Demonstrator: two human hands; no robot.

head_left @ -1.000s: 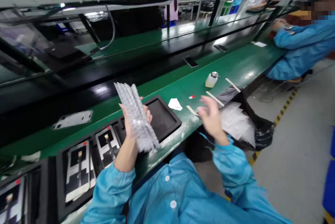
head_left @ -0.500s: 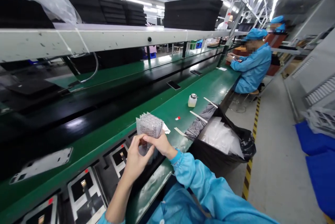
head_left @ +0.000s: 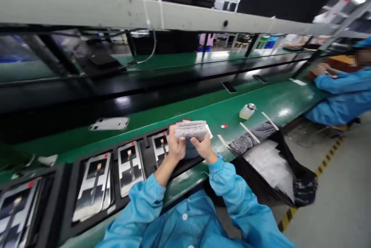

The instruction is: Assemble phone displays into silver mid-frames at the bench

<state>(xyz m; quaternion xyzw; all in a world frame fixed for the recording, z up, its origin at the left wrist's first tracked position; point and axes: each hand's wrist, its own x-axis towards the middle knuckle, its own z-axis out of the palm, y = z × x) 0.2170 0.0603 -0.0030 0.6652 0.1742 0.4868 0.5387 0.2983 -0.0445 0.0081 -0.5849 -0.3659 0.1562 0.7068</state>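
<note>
Both hands hold a stack of thin, clear-plastic-wrapped pieces (head_left: 190,128) above the green bench; what is inside the plastic is too blurred to tell. My left hand (head_left: 176,145) closes round the stack's left end, thumb on the near side. On the right end, my right hand (head_left: 203,146) grips it the same way. Below and to the left, metal phone frames (head_left: 130,168) with black patches, ribbon cables and red tabs sit in a black foam tray (head_left: 68,197). One frame (head_left: 160,147) lies just beside my left hand.
A black bag (head_left: 307,186) of clear plastic hangs taped at the bench's front edge. A bottle (head_left: 247,112) with a metal top stands on the green bench (head_left: 203,108). Behind lie a pale phone frame (head_left: 110,123) and a dark phone (head_left: 228,87). A co-worker (head_left: 342,89) sits at far right.
My view has swung left, showing more of the foam trays. The stack has tipped from upright toward flat, and my hands have moved from close together to its two ends.
</note>
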